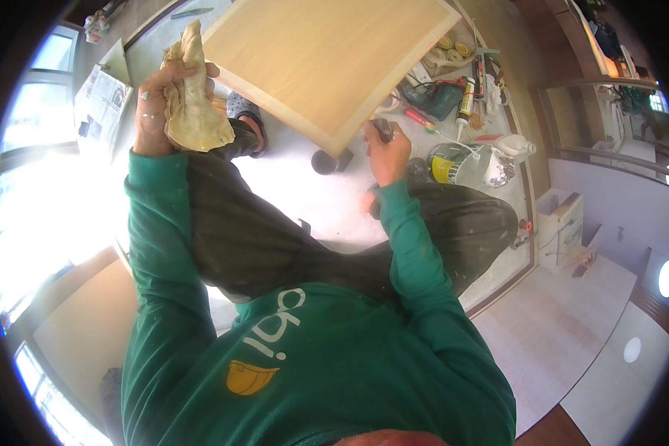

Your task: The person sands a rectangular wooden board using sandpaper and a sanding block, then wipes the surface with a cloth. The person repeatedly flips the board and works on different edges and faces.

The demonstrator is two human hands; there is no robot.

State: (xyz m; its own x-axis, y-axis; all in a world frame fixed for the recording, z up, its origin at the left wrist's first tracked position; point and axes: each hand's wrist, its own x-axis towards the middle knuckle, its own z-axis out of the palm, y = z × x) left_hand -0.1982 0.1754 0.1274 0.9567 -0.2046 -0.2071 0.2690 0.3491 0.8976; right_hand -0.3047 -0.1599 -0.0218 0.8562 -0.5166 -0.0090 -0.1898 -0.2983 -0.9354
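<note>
My left hand point(157, 106) is closed around a crumpled, cream-coloured cloth point(198, 117), raised beside the left corner of a pale wooden panel point(329, 61). On the other side, my right hand point(389, 153) has its fingers curled around a small dark object point(382, 129), close to the panel's near right edge; what that object is cannot be told. The panel has a lighter border strip and lies tilted in front of me. Below its near corner is a dark, round object point(324, 161) on the floor.
Right of the panel lie a sealant cartridge point(466, 100), a green power tool point(445, 101), a red-handled tool point(418, 118), several tape rolls point(454, 54), a white plastic bottle point(515, 146) and a bucket with a yellow label point(443, 169). A white box point(560, 223) stands farther right.
</note>
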